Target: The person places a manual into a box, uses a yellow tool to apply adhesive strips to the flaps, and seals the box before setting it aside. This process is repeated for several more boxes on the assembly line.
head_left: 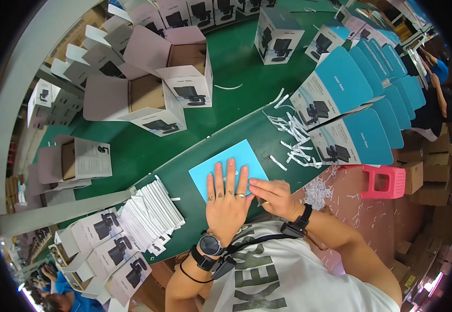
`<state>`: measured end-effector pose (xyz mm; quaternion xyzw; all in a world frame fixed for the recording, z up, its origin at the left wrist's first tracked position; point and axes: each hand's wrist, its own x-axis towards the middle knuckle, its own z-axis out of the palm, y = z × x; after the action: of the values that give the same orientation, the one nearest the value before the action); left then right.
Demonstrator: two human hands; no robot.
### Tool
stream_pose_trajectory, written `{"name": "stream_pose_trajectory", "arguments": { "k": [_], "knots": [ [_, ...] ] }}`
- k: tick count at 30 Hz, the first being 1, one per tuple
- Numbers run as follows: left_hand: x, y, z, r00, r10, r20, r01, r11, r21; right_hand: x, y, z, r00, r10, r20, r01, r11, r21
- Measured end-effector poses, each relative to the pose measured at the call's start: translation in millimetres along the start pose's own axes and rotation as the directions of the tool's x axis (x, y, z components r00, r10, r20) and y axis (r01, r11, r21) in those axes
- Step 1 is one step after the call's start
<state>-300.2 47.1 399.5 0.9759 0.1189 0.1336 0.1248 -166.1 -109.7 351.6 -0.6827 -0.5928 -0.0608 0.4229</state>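
Observation:
A flat light-blue cardboard piece lies on the green table in front of me. My left hand rests palm down on it, fingers stretched and slightly spread, holding nothing. At the piece's right edge, my right hand has its fingers curled in, with thumb and fingertips pinched against the edge close to my left thumb. What lies under my left palm is hidden. Whether the cardboard is a folded box or a single sheet, I cannot tell. Both wrists carry black straps, and a watch is on the left one.
Open blue-flapped boxes stand at right, beside shredded paper strips. A stack of folded white papers lies at left. Open white cartons stand farther back. A pink stool is on the floor; co-workers are at the edges.

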Motion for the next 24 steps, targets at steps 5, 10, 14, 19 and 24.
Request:
{"name": "stream_pose_trajectory", "arguments": {
  "k": [5,10,14,19,24],
  "knots": [
    [-11,-4,6,0.999,0.034,-0.028,-0.033,0.999,0.042,8,-8,-7,0.997,0.063,0.036,-0.065,0.996,0.055],
    [-12,-24,-14,0.996,0.075,-0.039,-0.075,0.997,0.005,26,5,-13,0.995,0.097,-0.034,-0.089,0.980,0.176],
    [6,-46,-46,0.991,0.134,-0.001,-0.133,0.986,-0.096,26,12,-16,0.995,0.064,-0.071,-0.055,0.992,0.114],
    [13,-51,-63,0.984,0.175,-0.026,-0.176,0.983,-0.049,32,3,-25,0.987,0.131,-0.092,-0.111,0.974,0.199],
    [67,-24,-86,0.954,0.277,0.114,-0.266,0.959,-0.103,18,17,-69,0.952,0.270,-0.146,-0.218,0.930,0.295]
  ]
}}
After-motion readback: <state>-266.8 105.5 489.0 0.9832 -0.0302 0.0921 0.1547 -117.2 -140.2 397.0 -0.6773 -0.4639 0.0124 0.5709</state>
